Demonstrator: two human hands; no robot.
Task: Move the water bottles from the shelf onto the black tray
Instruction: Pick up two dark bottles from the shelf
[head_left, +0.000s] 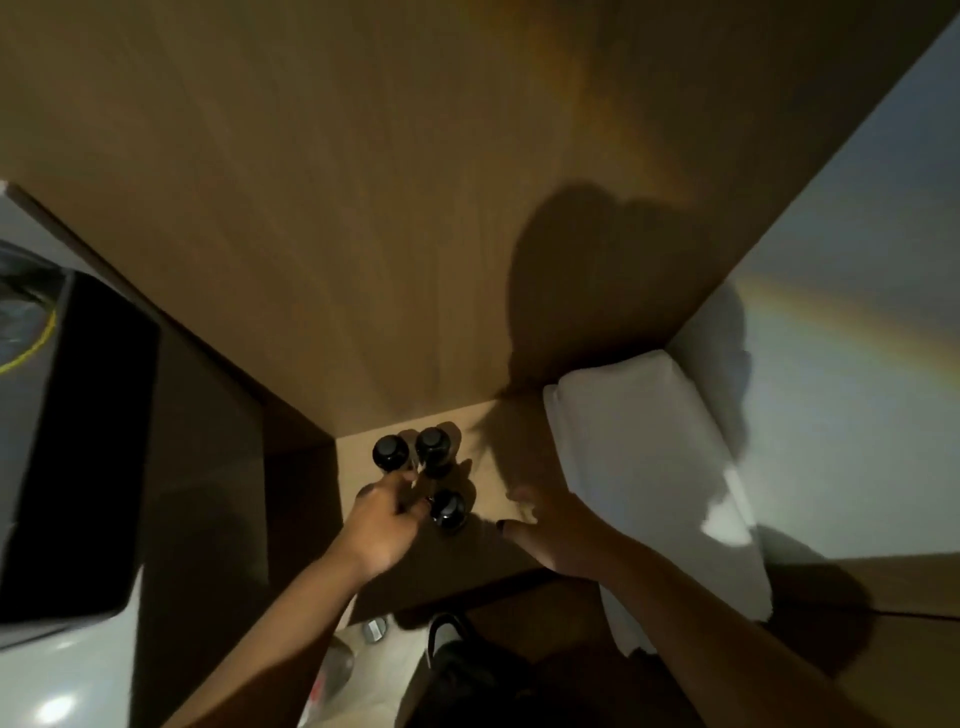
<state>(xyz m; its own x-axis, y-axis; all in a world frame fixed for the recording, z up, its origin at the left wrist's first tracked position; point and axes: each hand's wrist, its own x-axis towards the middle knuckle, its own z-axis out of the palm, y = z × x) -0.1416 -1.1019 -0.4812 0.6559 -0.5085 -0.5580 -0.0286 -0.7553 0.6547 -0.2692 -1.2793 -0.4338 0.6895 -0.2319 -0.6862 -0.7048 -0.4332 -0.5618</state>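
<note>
Three water bottles with black caps stand close together on a light wooden shelf (498, 467), seen from above: one at the back left (390, 451), one at the back right (432, 442), one in front (448, 508). My left hand (382, 525) reaches among them, its fingers curled between the back left and front bottles; what it grips is hidden. My right hand (556, 530) hovers over the shelf to the right of the bottles, fingers spread and holding nothing. No black tray can be made out for certain.
A folded white cloth or pillow (639, 467) lies on the shelf's right side against a pale wall. A wooden panel (363, 208) rises behind. A large black object (78, 441) stands at the left. Clear bottles (374, 629) and a dark bag (457, 670) sit below.
</note>
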